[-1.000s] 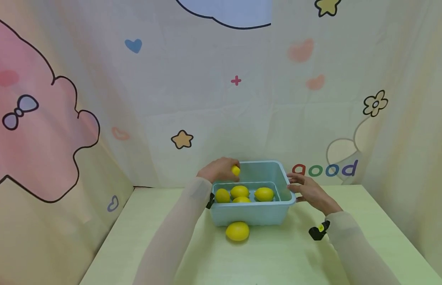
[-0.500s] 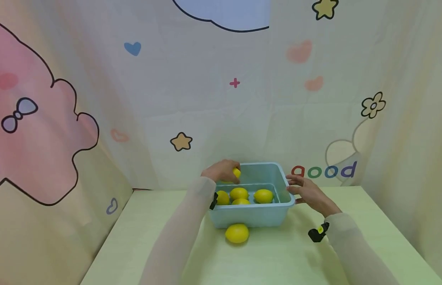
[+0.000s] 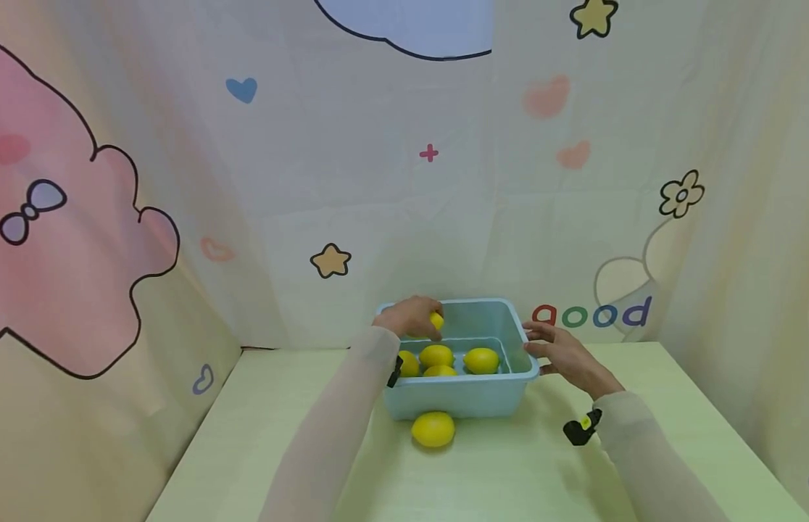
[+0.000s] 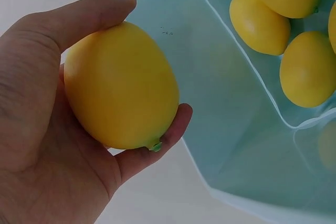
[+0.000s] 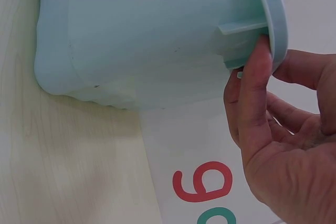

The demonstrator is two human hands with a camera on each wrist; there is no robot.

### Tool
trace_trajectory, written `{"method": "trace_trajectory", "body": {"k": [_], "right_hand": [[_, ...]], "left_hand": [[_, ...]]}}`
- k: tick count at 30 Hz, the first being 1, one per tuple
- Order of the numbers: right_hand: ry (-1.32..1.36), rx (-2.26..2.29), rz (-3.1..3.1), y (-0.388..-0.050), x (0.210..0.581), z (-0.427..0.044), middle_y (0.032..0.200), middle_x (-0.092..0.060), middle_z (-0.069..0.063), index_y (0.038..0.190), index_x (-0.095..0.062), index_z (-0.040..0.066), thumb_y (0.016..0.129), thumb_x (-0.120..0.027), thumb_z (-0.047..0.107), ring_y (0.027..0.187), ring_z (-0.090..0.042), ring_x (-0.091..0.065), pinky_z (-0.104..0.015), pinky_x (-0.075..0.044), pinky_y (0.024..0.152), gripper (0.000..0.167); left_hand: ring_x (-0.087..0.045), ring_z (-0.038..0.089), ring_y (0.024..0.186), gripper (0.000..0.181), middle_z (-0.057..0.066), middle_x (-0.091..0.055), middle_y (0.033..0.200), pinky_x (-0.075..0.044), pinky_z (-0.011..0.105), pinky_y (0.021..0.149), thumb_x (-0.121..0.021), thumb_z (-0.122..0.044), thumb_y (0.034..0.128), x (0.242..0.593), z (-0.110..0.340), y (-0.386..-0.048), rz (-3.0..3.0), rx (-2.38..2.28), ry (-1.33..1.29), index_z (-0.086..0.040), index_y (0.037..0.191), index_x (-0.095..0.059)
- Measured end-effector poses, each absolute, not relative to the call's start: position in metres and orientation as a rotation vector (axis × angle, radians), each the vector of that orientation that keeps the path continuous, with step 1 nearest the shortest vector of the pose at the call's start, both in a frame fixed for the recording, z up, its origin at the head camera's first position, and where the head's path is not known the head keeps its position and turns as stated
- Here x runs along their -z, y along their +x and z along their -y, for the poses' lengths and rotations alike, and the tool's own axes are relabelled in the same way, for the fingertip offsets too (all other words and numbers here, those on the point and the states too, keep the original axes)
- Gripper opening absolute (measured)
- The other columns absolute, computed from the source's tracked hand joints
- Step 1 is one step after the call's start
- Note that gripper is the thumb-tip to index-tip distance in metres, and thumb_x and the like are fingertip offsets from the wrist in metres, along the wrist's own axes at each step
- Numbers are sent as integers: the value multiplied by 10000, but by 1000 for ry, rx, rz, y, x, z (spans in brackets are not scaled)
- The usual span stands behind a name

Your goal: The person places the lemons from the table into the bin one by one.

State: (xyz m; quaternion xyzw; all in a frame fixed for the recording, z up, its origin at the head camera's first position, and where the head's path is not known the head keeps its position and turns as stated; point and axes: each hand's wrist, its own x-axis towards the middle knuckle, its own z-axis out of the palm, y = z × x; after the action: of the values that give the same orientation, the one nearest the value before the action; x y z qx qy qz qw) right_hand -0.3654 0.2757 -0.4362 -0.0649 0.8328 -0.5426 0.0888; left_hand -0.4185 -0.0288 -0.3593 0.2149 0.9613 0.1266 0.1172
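A yellow lemon (image 4: 123,87) is gripped between the thumb and fingers of my left hand (image 3: 411,317), its small green stem end showing. That hand is over the back left part of a light blue plastic bin (image 3: 453,399). Inside the bin, several lemons (image 3: 480,360) lie on the floor; one at the left is partly covered by my left wrist. My right hand (image 3: 564,355) pinches the bin's right rim (image 5: 278,19), with fingers under the lip and the thumb on the other side, as the right wrist view shows.
Another lemon (image 3: 433,430) lies on the pale wooden table (image 3: 509,478), close in front of the bin. A printed curtain (image 3: 378,181) hangs right behind the bin and along both sides of the table.
My left hand has moved a little to the right over the bin, still holding the lemon. The right hand stays at the rim. The head view has shifted slightly.
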Motion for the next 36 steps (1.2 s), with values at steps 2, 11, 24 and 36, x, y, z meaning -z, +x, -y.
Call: {"method": "trace_trajectory", "body": {"k": [2, 11, 24, 36], "right_hand": [[-196, 1615, -2482, -365, 436, -275, 1475, -398, -233, 1542, -271, 86, 992, -553, 198, 1180, -361, -557, -390, -597, 849, 627], [-188, 1604, -2491, -364, 436, -274, 1470, -406, -231, 1539, -281, 91, 989, -557, 201, 1186, -358, -557, -407, -595, 859, 625], [-182, 1611, -2482, -365, 437, -274, 1472, -405, -226, 1545, -269, 93, 992, -554, 209, 1164, -334, -572, -414, -595, 862, 633], [-177, 1619, -2472, -363, 436, -274, 1495, -384, -231, 1547, -261, 88, 991, -553, 211, 1197, -352, -552, -410, -592, 868, 640]], "left_hand": [[-545, 184, 1049, 560, -33, -602, 1264, -519, 388, 890, -733, -362, 857, 360, 29, -418, -2815, -372, 618, -225, 1370, -556], [-536, 198, 1016, 522, -32, -592, 1199, -518, 382, 863, -740, -329, 852, 366, 32, -418, -2796, -431, 541, -234, 1338, -575], [-544, 200, 1021, 473, -22, -597, 1224, -523, 412, 923, -738, -314, 861, 370, 33, -418, -2780, -394, 543, -236, 1302, -584], [-559, 209, 1067, 392, 27, -597, 1274, -530, 433, 946, -724, -350, 866, 372, 36, -421, -2775, -455, 570, -235, 1225, -618]]}}
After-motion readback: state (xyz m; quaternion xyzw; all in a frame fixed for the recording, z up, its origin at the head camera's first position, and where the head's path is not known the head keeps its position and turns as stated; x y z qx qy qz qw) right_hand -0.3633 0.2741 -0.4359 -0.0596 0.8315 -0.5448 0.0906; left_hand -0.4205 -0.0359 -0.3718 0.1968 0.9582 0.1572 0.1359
